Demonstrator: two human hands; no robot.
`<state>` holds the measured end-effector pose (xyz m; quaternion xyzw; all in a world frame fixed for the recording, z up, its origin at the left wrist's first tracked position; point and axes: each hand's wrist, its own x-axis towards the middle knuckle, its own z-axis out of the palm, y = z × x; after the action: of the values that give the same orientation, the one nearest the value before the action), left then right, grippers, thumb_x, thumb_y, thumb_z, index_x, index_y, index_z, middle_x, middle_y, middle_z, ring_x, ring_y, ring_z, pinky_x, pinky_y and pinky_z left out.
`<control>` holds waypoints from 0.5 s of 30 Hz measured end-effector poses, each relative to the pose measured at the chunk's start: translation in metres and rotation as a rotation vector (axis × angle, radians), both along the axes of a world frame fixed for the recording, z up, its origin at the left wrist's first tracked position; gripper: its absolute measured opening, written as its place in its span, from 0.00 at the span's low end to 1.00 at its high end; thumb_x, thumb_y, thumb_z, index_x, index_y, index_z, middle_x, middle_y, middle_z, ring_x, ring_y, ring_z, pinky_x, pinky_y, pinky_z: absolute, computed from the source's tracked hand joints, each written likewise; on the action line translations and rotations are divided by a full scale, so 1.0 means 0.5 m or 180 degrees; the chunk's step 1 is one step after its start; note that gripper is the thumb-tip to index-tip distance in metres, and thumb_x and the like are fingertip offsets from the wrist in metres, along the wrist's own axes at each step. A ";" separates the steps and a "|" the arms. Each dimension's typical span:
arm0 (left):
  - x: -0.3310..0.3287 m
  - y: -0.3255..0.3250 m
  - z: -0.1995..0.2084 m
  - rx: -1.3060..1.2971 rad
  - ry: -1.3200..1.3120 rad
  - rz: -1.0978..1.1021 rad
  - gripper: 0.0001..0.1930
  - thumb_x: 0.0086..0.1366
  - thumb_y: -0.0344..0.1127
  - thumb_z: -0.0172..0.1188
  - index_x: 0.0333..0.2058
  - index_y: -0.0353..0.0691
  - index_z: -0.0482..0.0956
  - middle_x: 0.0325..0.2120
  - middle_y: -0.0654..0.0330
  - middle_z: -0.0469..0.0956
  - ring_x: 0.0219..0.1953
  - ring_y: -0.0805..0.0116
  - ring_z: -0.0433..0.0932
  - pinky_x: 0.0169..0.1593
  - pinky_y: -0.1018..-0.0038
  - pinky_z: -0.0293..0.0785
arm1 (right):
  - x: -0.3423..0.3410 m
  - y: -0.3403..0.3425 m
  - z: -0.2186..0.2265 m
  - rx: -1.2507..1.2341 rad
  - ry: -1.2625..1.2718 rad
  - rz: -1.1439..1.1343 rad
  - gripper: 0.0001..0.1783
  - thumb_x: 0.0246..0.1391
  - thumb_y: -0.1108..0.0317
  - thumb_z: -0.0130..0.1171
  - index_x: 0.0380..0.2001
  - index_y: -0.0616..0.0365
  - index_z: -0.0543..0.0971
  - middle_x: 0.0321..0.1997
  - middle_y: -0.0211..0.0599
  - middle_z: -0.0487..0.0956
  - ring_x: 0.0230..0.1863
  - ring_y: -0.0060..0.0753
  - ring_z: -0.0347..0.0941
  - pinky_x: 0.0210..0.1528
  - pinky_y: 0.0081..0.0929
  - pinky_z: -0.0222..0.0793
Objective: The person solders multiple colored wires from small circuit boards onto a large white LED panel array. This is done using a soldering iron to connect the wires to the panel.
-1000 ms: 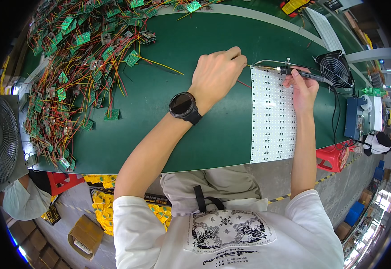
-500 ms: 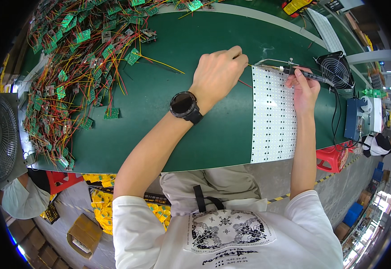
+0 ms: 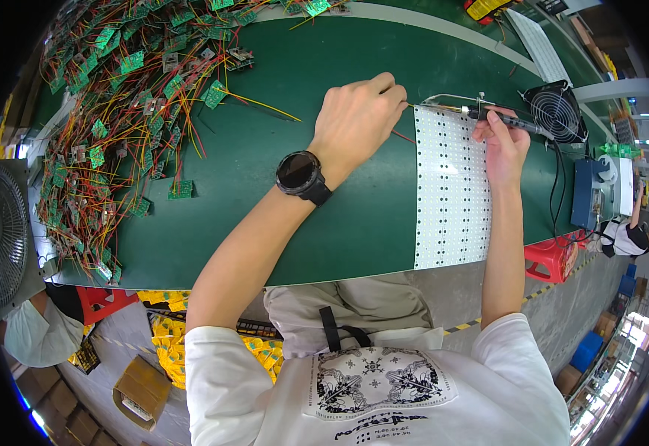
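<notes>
Right hand [image 3: 504, 145] was wrapped round a soldering iron [image 3: 516, 122], tip at the white panel's [image 3: 452, 195] corner — left hand [image 3: 360, 117] had a yellow wire [image 3: 411, 105] pinched there.

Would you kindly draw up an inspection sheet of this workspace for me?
Surface: green tabletop.
Job's things: white dotted board, flat; soldering iron, its tip near the board's far-left corner, contact unclear.
Clutter: wired circuit boards heaped on the left.
Left hand: fingers pinched, yellow wire showing at their tips.
Right hand: grips the iron's handle.
Cables: black cables run between the black fan and the blue box; ends not traceable.
Surroundings: red stool at right, open cardboard box on the floor, two other people nearby.
</notes>
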<state>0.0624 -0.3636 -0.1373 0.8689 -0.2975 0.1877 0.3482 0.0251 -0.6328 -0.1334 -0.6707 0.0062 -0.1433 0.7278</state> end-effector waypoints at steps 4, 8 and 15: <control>0.000 0.001 0.001 0.0023 0.0017 0.0009 0.05 0.61 0.35 0.62 0.29 0.41 0.81 0.27 0.63 0.77 0.26 0.57 0.77 0.29 0.65 0.73 | 0.000 0.004 0.003 -0.0002 0.0014 -0.0021 0.10 0.56 0.73 0.62 0.40 0.68 0.78 0.25 0.42 0.81 0.22 0.30 0.75 0.26 0.24 0.68; 0.001 0.001 0.001 -0.0014 -0.0002 0.0018 0.05 0.60 0.35 0.62 0.28 0.40 0.81 0.27 0.63 0.76 0.25 0.58 0.77 0.28 0.66 0.73 | 0.000 0.002 0.004 0.0021 0.0083 -0.0036 0.10 0.56 0.72 0.62 0.40 0.67 0.79 0.25 0.41 0.80 0.21 0.29 0.75 0.26 0.24 0.67; -0.001 0.001 0.005 -0.0094 0.0019 0.0025 0.05 0.60 0.34 0.62 0.29 0.41 0.81 0.27 0.64 0.77 0.24 0.59 0.77 0.27 0.67 0.73 | 0.000 0.004 0.003 -0.0019 0.0111 -0.0074 0.10 0.55 0.74 0.62 0.39 0.67 0.79 0.25 0.41 0.81 0.22 0.29 0.75 0.26 0.23 0.68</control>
<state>0.0619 -0.3630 -0.1348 0.8654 -0.2903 0.1909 0.3611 0.0252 -0.6305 -0.1320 -0.6751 0.0263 -0.1400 0.7238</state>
